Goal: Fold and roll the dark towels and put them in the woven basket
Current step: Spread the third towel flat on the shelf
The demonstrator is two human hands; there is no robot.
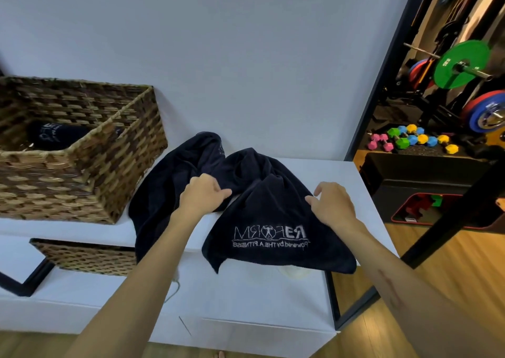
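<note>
A dark navy towel (270, 221) with a white logo lies crumpled on the white shelf top (352, 182), its lower edge hanging over the front. My left hand (200, 193) pinches its cloth near the upper left. My right hand (332, 203) grips its right edge. A second dark towel (169, 185) lies bunched to the left, draping over the shelf's front edge. The woven basket (109, 161) stands on the shelf at the left, and a rolled dark towel (58, 136) lies inside it.
A second woven basket (90, 256) sits on the lower shelf under the first. A white wall rises behind the shelf. To the right, past a black frame (382, 68), are weight plates, coloured dumbbells (415, 139) and a black box on a wooden floor.
</note>
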